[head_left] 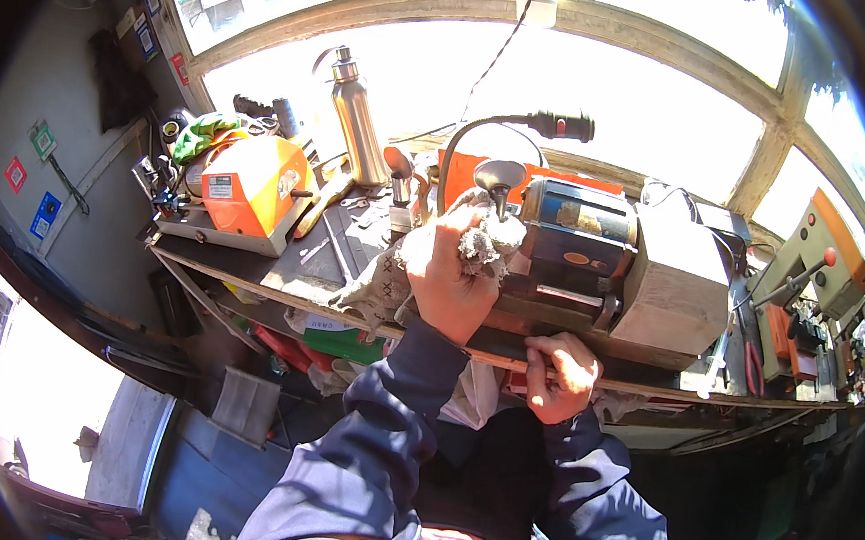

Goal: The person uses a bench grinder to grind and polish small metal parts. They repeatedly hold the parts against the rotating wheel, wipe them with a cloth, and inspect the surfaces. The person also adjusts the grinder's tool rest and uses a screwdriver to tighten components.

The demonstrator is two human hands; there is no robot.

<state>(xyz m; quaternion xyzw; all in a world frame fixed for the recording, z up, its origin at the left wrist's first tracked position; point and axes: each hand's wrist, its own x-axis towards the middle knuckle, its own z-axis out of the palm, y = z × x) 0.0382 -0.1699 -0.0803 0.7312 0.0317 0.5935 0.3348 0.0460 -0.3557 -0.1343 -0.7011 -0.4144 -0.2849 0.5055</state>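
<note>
Grey rag (482, 243), soft and light, bunched in left hand (449, 276); right hand (560, 376) clenched on workbench edge (349, 316).

The left hand (449, 271) covers most of the grey rag (485, 239) and the machine (594, 261) part behind it, while glare washes out the window (607, 72) view.

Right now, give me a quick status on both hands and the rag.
Left hand clutching grey rag against the dark machine. Right hand gripping the workbench edge. Gooseneck lamp and steel bottle close behind.
</note>
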